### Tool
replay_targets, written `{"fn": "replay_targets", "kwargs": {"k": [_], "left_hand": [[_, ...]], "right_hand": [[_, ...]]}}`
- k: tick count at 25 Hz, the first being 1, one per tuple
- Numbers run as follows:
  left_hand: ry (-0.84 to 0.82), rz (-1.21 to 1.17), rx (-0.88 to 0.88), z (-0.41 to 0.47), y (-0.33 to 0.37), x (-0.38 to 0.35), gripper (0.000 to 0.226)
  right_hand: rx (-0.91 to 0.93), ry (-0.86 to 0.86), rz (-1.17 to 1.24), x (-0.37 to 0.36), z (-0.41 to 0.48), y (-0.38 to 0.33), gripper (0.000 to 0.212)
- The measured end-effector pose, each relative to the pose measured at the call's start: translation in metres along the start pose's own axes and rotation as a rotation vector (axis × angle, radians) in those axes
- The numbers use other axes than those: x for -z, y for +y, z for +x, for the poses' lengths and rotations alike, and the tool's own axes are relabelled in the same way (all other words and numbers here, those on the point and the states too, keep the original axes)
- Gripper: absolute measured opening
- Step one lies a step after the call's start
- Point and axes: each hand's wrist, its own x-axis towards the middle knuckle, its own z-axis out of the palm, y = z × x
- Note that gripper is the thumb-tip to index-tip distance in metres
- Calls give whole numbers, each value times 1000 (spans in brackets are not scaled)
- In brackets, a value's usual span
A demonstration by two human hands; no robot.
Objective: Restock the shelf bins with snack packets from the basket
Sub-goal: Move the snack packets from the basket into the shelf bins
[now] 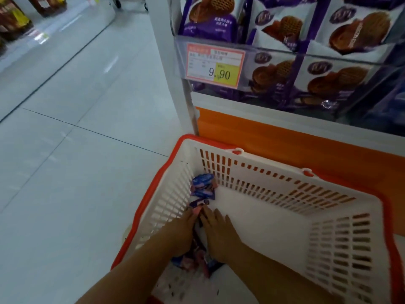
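Observation:
A white slatted basket (274,170) with an orange rim stands on the floor in front of the shelf. Small purple-and-pink snack packets (202,189) lie along its left inner wall. Both my hands reach down into that corner. My left hand (182,229) and my right hand (219,233) lie side by side, fingers stretched forward, pressing together on a bunch of packets (192,260) between and beneath them. The fingertips touch a dark packet (198,204). Clear shelf bins (285,51) above hold purple-and-white waffle snack bags.
A price tag reading 9.90 (215,64) hangs on the bin front. An orange shelf base (285,137) runs behind the basket. Grey tiled floor (76,139) stretches to the left, with another shelf of dark packets (15,20) at the far left.

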Motion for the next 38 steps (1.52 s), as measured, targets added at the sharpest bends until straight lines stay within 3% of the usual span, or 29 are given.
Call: {"fn": "replay_targets", "kwargs": {"k": [3, 7, 9, 12, 15, 18, 21, 23, 26, 29, 32, 36, 38], "left_hand": [[-20, -25, 2, -2, 4, -2, 76], [12, -98, -23, -7, 14, -3, 78], [42, -164, -13, -12, 24, 3, 71], [112, -285, 25, -28, 43, 13, 65], [102, -326, 29, -47, 61, 17, 61], [-40, -717, 137, -58, 84, 24, 53], [-118, -1254, 152, -67, 106, 41, 55], [-88, -1415, 53, -71, 114, 54, 50], [15, -1529, -118, -83, 125, 72, 30], [38, -1644, -251, -97, 131, 87, 28], [40, -1624, -323, -107, 127, 97, 29], [65, -1534, -326, -121, 122, 108, 25], [95, -1403, -361, -131, 120, 132, 24]], "right_hand": [[-4, 88, -43, -17, -9, 8, 88], [-128, 180, 7, -18, -34, 27, 52], [-212, 209, 27, -21, -48, 47, 48], [-472, 180, 375, -18, -72, 69, 72], [-643, 114, 944, 2, -98, 82, 113], [-534, 111, 1320, 35, -117, 87, 114], [-320, 184, 1241, 82, -137, 70, 106], [-203, 276, 1070, 107, -150, 55, 104], [-117, 438, 1062, 129, -165, 47, 90], [-199, 563, 1274, 145, -179, 51, 54], [-192, 564, 1415, 156, -191, 48, 29], [-160, 554, 1505, 167, -204, 35, 32], [-170, 610, 1439, 186, -210, 30, 41]]}}
